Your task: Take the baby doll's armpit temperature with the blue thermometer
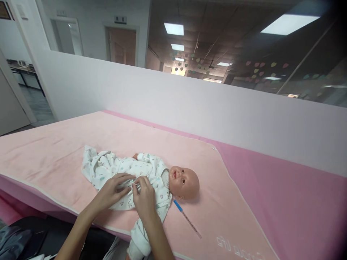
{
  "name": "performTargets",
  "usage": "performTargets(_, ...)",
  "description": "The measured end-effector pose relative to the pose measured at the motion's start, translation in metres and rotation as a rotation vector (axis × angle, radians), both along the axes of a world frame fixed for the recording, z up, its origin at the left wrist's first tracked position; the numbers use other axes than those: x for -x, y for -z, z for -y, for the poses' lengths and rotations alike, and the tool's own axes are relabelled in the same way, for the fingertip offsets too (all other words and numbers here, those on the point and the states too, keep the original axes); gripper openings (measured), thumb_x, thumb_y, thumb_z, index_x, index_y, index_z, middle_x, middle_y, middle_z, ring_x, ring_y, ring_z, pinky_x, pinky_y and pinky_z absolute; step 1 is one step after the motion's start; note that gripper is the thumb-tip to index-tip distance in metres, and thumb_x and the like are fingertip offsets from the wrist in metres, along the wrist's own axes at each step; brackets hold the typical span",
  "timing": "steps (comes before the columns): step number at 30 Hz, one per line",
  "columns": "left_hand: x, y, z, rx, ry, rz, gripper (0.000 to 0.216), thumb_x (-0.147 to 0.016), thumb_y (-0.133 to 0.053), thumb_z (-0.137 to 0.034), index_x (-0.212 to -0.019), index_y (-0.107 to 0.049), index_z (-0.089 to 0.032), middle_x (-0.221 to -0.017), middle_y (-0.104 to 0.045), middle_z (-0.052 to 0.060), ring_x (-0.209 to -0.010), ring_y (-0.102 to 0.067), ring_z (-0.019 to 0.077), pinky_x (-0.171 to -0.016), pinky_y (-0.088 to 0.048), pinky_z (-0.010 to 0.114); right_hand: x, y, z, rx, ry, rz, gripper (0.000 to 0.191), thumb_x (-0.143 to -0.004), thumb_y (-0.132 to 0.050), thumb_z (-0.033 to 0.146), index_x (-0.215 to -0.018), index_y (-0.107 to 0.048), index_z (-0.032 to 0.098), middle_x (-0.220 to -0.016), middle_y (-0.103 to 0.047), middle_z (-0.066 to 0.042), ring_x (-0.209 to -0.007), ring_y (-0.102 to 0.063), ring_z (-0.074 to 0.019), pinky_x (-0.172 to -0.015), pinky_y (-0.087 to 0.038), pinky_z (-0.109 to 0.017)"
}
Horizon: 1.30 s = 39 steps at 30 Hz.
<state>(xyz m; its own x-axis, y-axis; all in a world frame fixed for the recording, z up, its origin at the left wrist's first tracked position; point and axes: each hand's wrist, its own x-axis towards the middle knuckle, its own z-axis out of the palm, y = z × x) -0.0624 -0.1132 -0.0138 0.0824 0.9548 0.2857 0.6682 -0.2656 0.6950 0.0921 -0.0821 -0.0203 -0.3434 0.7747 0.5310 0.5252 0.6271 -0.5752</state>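
Note:
A baby doll (184, 182) lies on its back with its bald head to the right. It wears a white long-sleeved garment (135, 166) printed with small coloured figures. At the front of the garment, my right hand (145, 198) pinches a thin white tie string (135, 183). My left hand (115, 191) faces it from the left, its fingers and thumb curled in at the same tie; the exact grip is partly hidden. Near the doll's shoulder rests a glass thermometer (187, 219) with a blue end, touched by neither hand.
A pink blanket (230, 216) covers the table under the doll, over a darker pink cover (271, 173). Behind stands a white partition (189, 104) with glass above it. A black chair (59, 231) is below the table's near edge at the left.

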Motion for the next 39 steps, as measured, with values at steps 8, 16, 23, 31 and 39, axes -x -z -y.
performTargets(8,-0.002,-0.005,-0.002,0.007,-0.009,-0.014,0.032,-0.084,-0.047,-0.033,-0.113,-0.059,-0.025,-0.115,-0.057,0.006,-0.107,-0.052,0.0207,-0.095,-0.042,0.035,0.002,0.003,0.0,0.038,0.023,-0.049,0.014,-0.09,-0.038,0.023,-0.086,-0.05,0.02,-0.08,-0.06,-0.001,-0.07,-0.059,-0.014,-0.06,-0.042,-0.022)
performTargets(16,0.002,0.005,-0.002,0.005,-0.009,0.117,0.028,-0.085,-0.047,-0.031,-0.107,-0.062,-0.024,-0.116,-0.057,0.006,-0.109,-0.051,0.0194,-0.096,-0.042,0.034,0.003,0.004,-0.001,0.06,0.023,-0.014,0.016,-0.091,-0.038,0.023,-0.082,-0.052,0.021,-0.081,-0.061,0.0,-0.069,-0.058,-0.0131,-0.059,-0.039,-0.022)
performTargets(23,0.007,0.005,-0.005,0.055,-0.005,0.267,0.018,-0.08,-0.057,-0.032,-0.089,-0.067,-0.021,-0.107,-0.062,0.005,-0.11,-0.051,0.0204,-0.097,-0.041,0.035,0.004,0.005,-0.001,0.084,0.027,-0.036,0.014,-0.09,-0.041,0.025,-0.081,-0.051,0.021,-0.079,-0.061,0.0,-0.069,-0.058,-0.0129,-0.059,-0.039,-0.021)
performTargets(31,0.012,0.003,-0.003,0.083,0.035,0.367,0.015,-0.072,-0.066,-0.032,-0.074,-0.064,-0.018,-0.094,-0.065,0.006,-0.107,-0.054,0.0215,-0.093,-0.044,0.031,0.006,0.007,-0.001,0.102,0.075,-0.028,0.017,-0.09,-0.042,0.03,-0.08,-0.05,0.021,-0.073,-0.061,0.002,-0.062,-0.057,-0.0125,-0.054,-0.034,-0.021)
performTargets(39,0.003,-0.005,0.0,0.074,0.033,0.307,0.028,-0.076,-0.061,-0.034,-0.101,-0.058,-0.021,-0.105,-0.061,0.004,-0.099,-0.057,0.018,-0.09,-0.046,0.03,0.006,0.007,-0.001,0.083,0.09,-0.048,0.014,-0.088,-0.043,0.029,-0.079,-0.05,0.021,-0.071,-0.059,0.002,-0.06,-0.055,-0.012,-0.055,-0.033,-0.021)
